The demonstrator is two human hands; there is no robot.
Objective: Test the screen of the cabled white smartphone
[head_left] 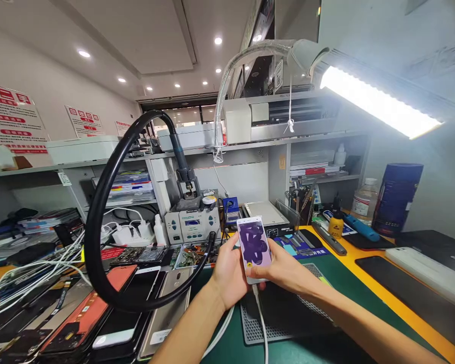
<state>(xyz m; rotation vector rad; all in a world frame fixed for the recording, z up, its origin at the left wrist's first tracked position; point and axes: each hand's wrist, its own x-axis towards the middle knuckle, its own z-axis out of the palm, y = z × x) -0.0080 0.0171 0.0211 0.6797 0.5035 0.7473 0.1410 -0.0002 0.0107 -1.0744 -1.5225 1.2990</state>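
Note:
A white smartphone [256, 245] with its screen lit is held up between both hands over the workbench. Dark purple scribble-like patches cover much of the pale screen. My left hand [227, 270] wraps around the phone's left side and back. On the right side, my right hand [275, 265] grips the lower corner, its thumb lying over the bottom of the screen. A white charging cable [261, 318] is plugged into the phone's bottom end and hangs down toward me. Below the hands lies a dark work pad [284, 316] with a perforated grey edge.
Several phones and phone parts [91, 303] lie at the left. A thick black hose [91, 217] loops up from the hot-air station [193, 225]. A bright lamp [379, 101] hangs at upper right. A yellow bottle [335, 226] and a blue cylinder [398, 199] stand at the right.

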